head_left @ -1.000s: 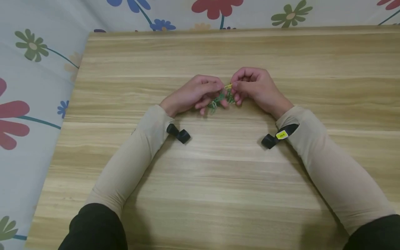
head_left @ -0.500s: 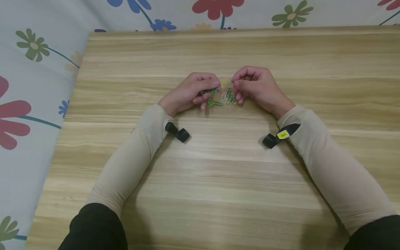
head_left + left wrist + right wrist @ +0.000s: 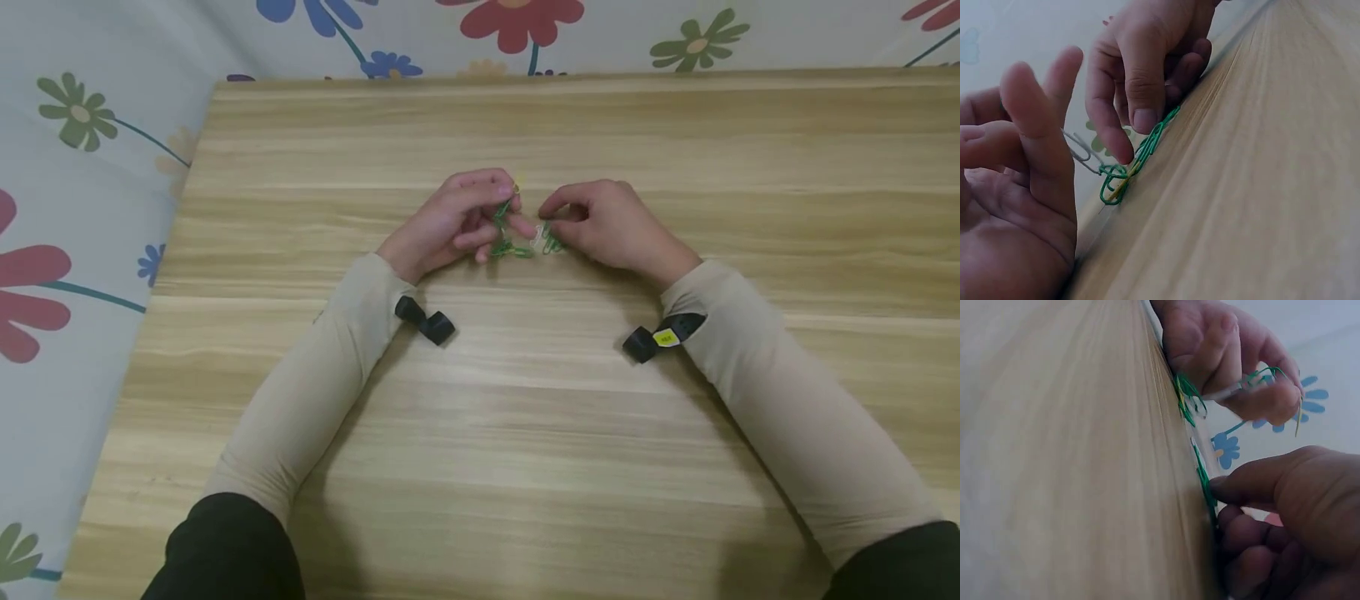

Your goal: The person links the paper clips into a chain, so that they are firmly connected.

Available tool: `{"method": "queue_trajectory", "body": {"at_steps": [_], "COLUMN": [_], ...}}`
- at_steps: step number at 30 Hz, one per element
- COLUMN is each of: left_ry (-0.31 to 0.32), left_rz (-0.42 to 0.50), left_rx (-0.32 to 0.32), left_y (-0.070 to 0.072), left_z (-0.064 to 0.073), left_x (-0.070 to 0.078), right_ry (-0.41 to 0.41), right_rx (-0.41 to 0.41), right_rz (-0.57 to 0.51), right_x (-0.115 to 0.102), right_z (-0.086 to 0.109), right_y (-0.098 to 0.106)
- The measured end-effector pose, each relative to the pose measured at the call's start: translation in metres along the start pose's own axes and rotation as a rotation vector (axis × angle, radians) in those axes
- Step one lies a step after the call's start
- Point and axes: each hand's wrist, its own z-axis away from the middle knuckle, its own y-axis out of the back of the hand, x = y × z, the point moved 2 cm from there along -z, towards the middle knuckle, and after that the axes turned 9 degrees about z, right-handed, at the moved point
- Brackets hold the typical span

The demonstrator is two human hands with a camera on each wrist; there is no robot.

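My left hand [image 3: 453, 218] pinches a short chain of paper clips [image 3: 502, 213] between thumb and index finger, lifted over the table. A yellow paper clip [image 3: 1298, 420] sticks out at its upper end, and green and silvery links hang below. Under that hand lie green and yellow paper clips [image 3: 512, 251]. To the right is my right hand [image 3: 618, 223], lowered to some loose green paper clips [image 3: 552, 242], one white clip beside them. Its thumb and index finger are apart, with fingertips close to the clips; the left wrist view shows no clip clearly pinched there.
A wood-grain table [image 3: 480, 417] spreads under both arms. White cloth with printed flowers [image 3: 517, 21] hangs behind the table and along its left side. A small black camera [image 3: 437, 327] juts from the left wrist, and another [image 3: 640, 344] from the right.
The yellow clip, earlier between both hands, is now at the left fingertips. My left hand has risen slightly and turned palm-up; my right hand has come down toward the loose clips.
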Motion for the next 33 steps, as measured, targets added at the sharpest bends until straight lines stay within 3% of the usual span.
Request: {"method": "queue_trajectory", "body": {"at_steps": [8,11,13,18,20,23,27,33], "left_ry": [0.004,-0.006,-0.005,0.044,0.072,0.092,0.081,0.078], "left_rz": [-0.019,-0.020,-0.036,-0.160,-0.216,-0.264,-0.288,-0.298], "left_rx": [-0.013,-0.013,-0.013,0.020,0.040,0.061,0.071,0.066], "left_y": [0.002,0.003,0.003,0.000,-0.003,-0.005,-0.007,-0.008], "left_z": [0.003,0.004,0.004,0.004,0.003,0.001,0.000,-0.002], "left_x": [-0.003,-0.004,-0.004,-0.006,-0.007,-0.008,-0.008,-0.008], "right_ry": [0.018,0.018,-0.007,-0.080,-0.054,0.034,0.124,0.167], "right_rx": [-0.003,-0.002,-0.007,-0.007,-0.006,-0.015,-0.014,0.003], "right_rz": [0.176,0.161,0.036,-0.499,-0.679,-0.867,-1.012,-1.049], "right_x": [-0.006,-0.003,0.002,0.017,0.020,0.018,0.016,0.015], "right_z": [0.000,-0.001,-0.001,0.002,0.004,0.006,0.005,0.006], "right_y": [-0.004,-0.004,-0.003,-0.002,-0.003,-0.007,-0.011,-0.010]}}
